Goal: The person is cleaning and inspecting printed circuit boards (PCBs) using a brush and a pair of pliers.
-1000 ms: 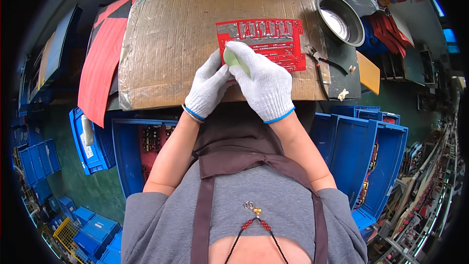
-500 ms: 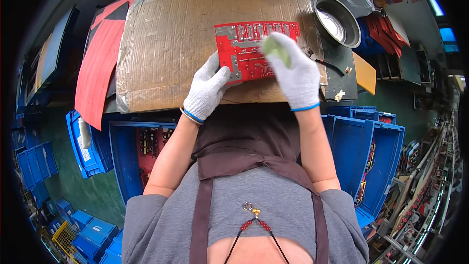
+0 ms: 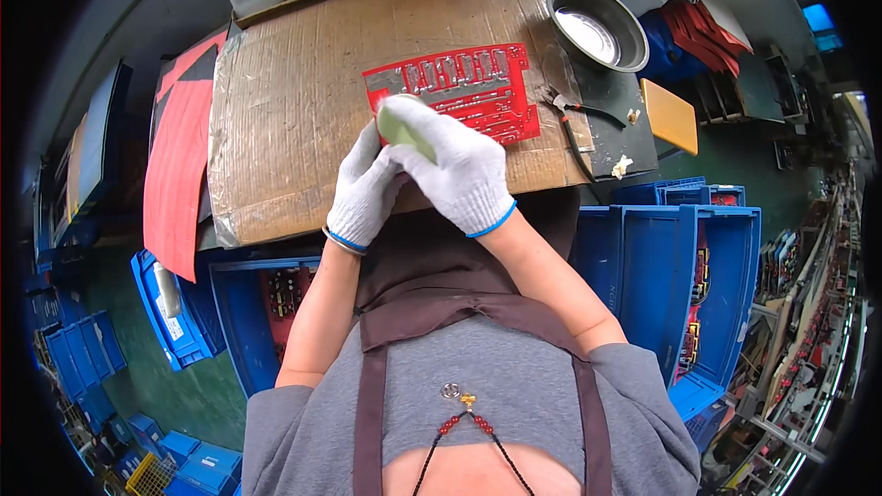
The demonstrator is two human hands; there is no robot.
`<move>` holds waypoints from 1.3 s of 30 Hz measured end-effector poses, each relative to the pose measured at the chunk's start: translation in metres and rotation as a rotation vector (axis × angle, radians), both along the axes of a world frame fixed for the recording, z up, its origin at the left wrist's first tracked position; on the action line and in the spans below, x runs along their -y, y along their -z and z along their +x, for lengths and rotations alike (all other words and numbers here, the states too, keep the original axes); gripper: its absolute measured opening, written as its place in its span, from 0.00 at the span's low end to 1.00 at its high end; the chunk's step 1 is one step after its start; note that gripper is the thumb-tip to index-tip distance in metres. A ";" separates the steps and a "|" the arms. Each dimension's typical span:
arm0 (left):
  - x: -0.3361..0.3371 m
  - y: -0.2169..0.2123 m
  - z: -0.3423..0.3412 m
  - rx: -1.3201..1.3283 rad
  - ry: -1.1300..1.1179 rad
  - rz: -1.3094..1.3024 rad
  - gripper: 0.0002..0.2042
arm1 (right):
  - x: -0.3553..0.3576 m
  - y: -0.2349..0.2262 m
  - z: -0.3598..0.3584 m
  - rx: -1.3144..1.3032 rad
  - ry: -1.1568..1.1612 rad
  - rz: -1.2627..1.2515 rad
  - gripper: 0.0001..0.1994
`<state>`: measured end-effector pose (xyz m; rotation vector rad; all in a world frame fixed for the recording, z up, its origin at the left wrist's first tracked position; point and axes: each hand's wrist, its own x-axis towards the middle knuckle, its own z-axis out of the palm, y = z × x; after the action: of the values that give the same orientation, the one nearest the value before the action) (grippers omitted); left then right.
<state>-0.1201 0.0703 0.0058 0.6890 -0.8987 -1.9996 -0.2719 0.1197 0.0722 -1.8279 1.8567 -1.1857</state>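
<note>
The right hand is closed round a green piece at the left end of the board, whose near left corner the left hand grips. The board is over the cardboard, right of its middle, with wide bare room leftward. Rightward is tighter: pliers straddle the cardboard's edge onto the desk.
</note>
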 end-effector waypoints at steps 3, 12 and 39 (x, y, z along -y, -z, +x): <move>0.000 -0.006 -0.001 -0.001 -0.007 -0.012 0.26 | 0.001 0.014 -0.051 0.105 0.176 -0.133 0.27; 0.003 0.002 0.003 0.036 0.027 0.001 0.23 | 0.027 -0.001 0.003 -0.026 -0.021 -0.165 0.27; 0.000 -0.014 -0.007 0.124 -0.062 -0.065 0.26 | 0.005 0.004 -0.077 -0.036 0.249 0.007 0.25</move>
<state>-0.1273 0.0699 0.0196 0.8006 -0.9991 -1.8815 -0.3491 0.1152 0.0685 -1.6602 2.1557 -1.2301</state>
